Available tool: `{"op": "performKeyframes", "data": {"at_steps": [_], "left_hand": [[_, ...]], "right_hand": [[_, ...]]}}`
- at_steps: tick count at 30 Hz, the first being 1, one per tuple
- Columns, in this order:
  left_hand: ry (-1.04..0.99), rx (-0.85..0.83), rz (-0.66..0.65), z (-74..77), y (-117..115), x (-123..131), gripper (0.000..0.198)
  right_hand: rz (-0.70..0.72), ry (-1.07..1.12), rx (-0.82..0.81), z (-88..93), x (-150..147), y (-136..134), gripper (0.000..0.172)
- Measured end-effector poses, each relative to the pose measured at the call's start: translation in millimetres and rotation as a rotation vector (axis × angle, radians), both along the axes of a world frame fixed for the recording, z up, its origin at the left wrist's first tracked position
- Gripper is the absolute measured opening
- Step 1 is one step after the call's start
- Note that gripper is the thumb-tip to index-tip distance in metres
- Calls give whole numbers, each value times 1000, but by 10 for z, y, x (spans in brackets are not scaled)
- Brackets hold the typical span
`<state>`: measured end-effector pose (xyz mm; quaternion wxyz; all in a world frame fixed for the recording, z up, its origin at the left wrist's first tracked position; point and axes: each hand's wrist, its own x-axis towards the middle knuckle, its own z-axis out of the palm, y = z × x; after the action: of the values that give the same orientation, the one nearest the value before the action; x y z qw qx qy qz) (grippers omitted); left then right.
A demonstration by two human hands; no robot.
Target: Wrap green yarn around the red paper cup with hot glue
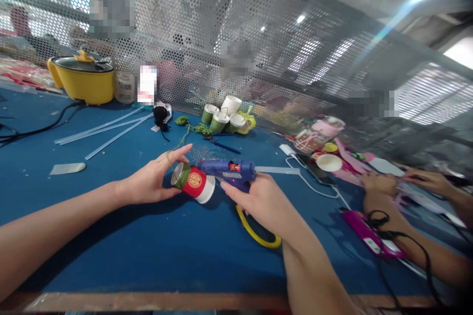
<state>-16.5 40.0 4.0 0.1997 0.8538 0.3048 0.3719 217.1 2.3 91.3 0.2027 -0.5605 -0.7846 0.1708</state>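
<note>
My left hand grips a paper cup at its left end, with the cup tilted on its side. Green yarn is wound round that end, and a red band with a gold emblem circles the middle. The loose yarn runs over my left fingers and back toward a green heap. In my right hand is a blue glue gun, its nozzle close to the yarn-wrapped part; contact cannot be made out. A clear glue stick juts from its rear. Below my right hand shows a yellow scissor handle.
Several green-wrapped cups stand at the back beside a blue pen. Glue sticks and a yellow pot are at left. On the right lie a phone, a purple power strip and another person's hands.
</note>
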Motion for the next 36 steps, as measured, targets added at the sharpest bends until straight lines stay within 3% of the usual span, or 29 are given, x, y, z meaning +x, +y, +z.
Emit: {"op": "performKeyframes", "data": {"at_steps": [14,36], "left_hand": [[-30,-10,-2,4,-2,12,90],[-70,-188,100,4,26,-2,93]], "right_hand": [[30,-16,-3,-8,2,-21,34],[60,-137,-17,-27,3,-134,21]]}}
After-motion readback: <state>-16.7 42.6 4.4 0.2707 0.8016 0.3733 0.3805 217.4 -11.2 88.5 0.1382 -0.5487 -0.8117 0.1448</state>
